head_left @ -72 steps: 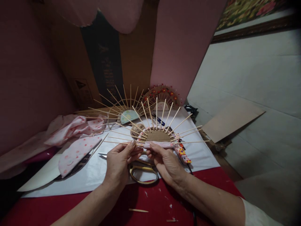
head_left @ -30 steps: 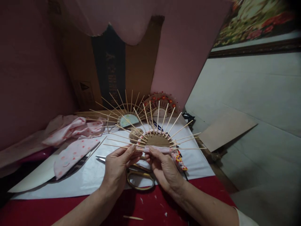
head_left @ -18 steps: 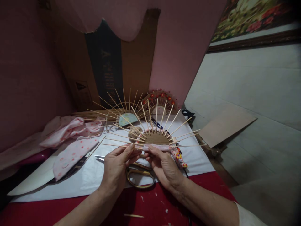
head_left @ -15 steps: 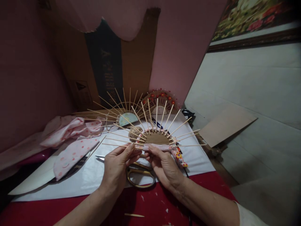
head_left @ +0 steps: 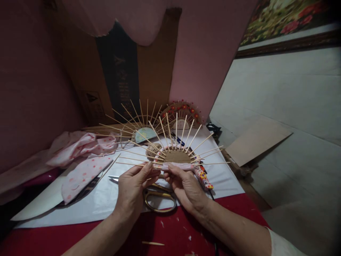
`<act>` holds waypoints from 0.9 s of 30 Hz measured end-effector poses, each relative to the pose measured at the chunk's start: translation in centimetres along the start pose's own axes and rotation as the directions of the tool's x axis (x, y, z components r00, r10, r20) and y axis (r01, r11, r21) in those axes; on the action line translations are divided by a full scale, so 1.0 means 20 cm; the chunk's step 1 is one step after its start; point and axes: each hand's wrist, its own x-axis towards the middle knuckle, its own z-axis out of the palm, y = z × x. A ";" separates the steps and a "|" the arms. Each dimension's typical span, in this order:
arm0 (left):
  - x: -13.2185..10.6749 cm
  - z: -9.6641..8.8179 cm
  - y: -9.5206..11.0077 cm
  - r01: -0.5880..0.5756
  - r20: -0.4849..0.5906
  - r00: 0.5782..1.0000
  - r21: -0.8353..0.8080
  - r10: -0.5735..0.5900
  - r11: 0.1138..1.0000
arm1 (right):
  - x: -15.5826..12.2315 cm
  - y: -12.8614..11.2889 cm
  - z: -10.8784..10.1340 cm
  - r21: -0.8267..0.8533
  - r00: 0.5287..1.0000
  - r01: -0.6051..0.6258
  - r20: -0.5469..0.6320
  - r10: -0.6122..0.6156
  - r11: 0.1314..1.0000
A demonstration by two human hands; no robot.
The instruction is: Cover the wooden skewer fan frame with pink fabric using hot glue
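Note:
I hold a half-round cardboard frame (head_left: pixel 176 156) with several thin wooden sticks fanning out from its rim, raised a little above the table. My left hand (head_left: pixel 133 190) pinches its left lower corner, fingers closed on the sticks there. My right hand (head_left: pixel 186 188) grips the lower edge, thumb and fingers closed on a pink fabric strip (head_left: pixel 181 166) lying along it. The strip's flowered end (head_left: pixel 204 179) hangs off to the right.
Gold-handled scissors (head_left: pixel 160 199) lie under my hands on white paper (head_left: pixel 106 199) over a red tablecloth (head_left: pixel 165 231). Pink dotted fabric (head_left: pixel 82 174) lies left. Two more stick frames (head_left: pixel 145 133) and a twine ball (head_left: pixel 153 149) sit behind. A loose stick (head_left: pixel 153 243) lies near.
The frame has barely shifted, a little left and down in view. Both hands keep the same grip on its lower edge.

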 end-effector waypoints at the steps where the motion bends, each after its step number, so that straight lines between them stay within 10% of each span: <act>1: 0.00 0.00 0.00 -0.007 0.004 1.000 0.000 0.007 1.000 | 0.00 0.00 0.00 0.003 1.000 0.005 0.004 -0.005 1.000; 27: -0.04 0.04 0.00 0.081 0.135 0.985 0.160 -0.103 0.984 | 0.04 -0.03 0.03 -0.069 0.987 0.159 0.022 -0.158 0.985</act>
